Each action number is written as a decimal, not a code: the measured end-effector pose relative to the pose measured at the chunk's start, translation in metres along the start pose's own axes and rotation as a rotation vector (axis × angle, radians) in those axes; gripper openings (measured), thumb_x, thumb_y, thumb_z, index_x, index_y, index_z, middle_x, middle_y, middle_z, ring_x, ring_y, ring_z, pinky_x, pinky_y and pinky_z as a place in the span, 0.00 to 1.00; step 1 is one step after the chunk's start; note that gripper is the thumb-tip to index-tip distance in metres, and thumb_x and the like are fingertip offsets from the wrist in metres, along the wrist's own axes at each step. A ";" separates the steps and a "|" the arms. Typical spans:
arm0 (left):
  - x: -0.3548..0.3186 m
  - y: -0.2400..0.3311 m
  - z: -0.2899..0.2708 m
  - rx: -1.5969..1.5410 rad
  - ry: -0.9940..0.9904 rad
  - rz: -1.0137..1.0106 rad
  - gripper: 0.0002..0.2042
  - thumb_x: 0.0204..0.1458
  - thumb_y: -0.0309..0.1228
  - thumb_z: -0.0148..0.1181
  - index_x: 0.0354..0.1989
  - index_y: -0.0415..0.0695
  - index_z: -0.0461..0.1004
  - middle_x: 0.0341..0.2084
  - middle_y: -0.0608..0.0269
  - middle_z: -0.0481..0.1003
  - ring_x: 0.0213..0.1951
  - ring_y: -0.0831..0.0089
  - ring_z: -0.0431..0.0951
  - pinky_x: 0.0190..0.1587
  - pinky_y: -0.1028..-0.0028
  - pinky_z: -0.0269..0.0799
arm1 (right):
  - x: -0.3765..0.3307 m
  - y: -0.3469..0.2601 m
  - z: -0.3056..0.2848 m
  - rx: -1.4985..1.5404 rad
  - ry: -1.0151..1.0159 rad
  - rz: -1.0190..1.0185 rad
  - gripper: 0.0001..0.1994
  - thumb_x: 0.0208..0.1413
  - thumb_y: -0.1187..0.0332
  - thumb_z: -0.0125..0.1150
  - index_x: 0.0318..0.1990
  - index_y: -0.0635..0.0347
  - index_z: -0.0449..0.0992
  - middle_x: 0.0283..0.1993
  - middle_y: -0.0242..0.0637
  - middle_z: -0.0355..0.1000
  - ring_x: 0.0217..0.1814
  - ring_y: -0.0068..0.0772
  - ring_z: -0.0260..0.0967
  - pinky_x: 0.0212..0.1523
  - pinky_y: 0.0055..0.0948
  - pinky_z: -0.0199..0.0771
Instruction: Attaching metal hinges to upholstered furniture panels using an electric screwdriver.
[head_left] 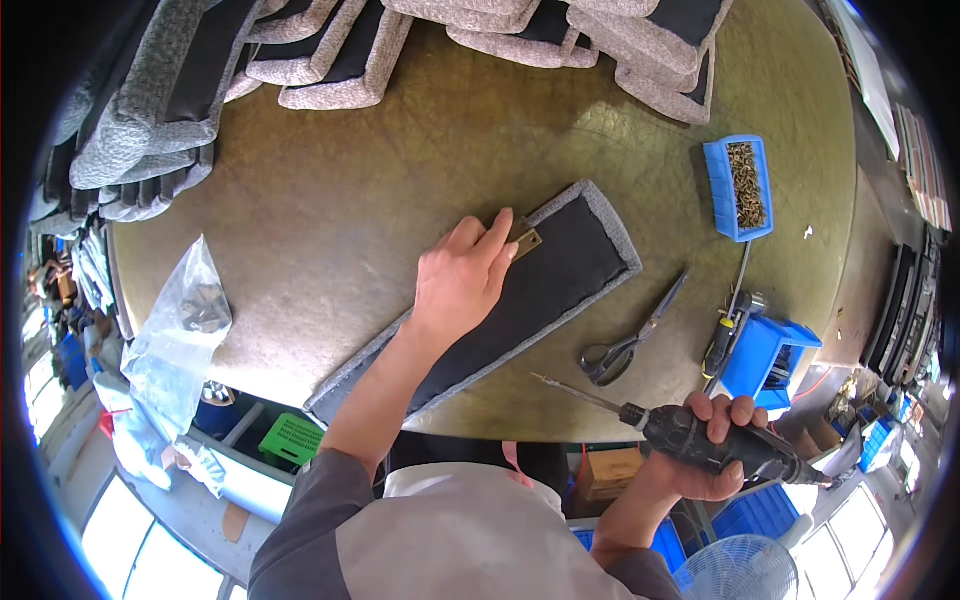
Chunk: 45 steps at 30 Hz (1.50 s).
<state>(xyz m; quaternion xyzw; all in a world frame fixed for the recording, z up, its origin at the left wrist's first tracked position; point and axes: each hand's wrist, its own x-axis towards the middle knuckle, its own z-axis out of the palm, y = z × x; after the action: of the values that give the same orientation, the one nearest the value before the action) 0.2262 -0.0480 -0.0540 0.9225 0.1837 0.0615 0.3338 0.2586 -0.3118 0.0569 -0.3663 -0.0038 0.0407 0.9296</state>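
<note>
An upholstered panel (565,275) lies slantwise on the table, with grey fabric around its edge and a black backing facing up. My left hand (460,280) is over its far long edge, fingers curled and holding a small brass-coloured metal bracket (528,243) against the panel. Part of the bracket is hidden under the fingers. Off the table's near edge, at the right, my right hand (710,450) grips a black power screwdriver (690,436). Its long thin bit points left toward the panel, apart from it. Black-handled scissors (630,345) lie between the panel and the blue bins.
A blue bin (716,190) of screws stands at the right, with a second blue bin (752,362) nearer me beside a yellow-and-black hand tool (718,348). Stacked grey panels (345,85) line the far side and far left. A clear plastic bag (175,335) hangs over the left edge.
</note>
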 end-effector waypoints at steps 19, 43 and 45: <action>0.005 -0.003 0.010 -0.167 0.058 -0.133 0.06 0.52 0.31 0.61 0.35 0.45 0.79 0.22 0.60 0.71 0.24 0.60 0.74 0.27 0.65 0.67 | 0.036 -0.016 0.039 -0.306 -0.389 -0.207 0.29 0.32 0.69 0.73 0.43 0.51 0.63 0.41 0.29 0.63 0.33 0.20 0.65 0.41 0.29 0.58; 0.010 -0.008 0.007 -0.283 0.008 -0.162 0.06 0.51 0.31 0.61 0.36 0.46 0.79 0.20 0.60 0.69 0.21 0.61 0.72 0.24 0.67 0.66 | 0.083 0.058 0.067 -0.591 -0.609 -0.102 0.28 0.44 0.66 0.68 0.54 0.55 0.64 0.49 0.44 0.66 0.38 0.32 0.69 0.48 0.43 0.65; 0.010 -0.008 0.008 -0.283 0.010 -0.154 0.06 0.51 0.31 0.61 0.36 0.46 0.79 0.19 0.60 0.69 0.21 0.61 0.72 0.24 0.67 0.66 | 0.080 0.064 0.072 -0.606 -0.550 -0.097 0.28 0.45 0.65 0.70 0.53 0.53 0.63 0.48 0.45 0.66 0.36 0.34 0.70 0.49 0.47 0.66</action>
<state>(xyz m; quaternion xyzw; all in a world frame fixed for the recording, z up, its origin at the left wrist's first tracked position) 0.2352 -0.0431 -0.0648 0.8491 0.2451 0.0658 0.4633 0.3306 -0.2102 0.0644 -0.5983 -0.2811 0.0900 0.7450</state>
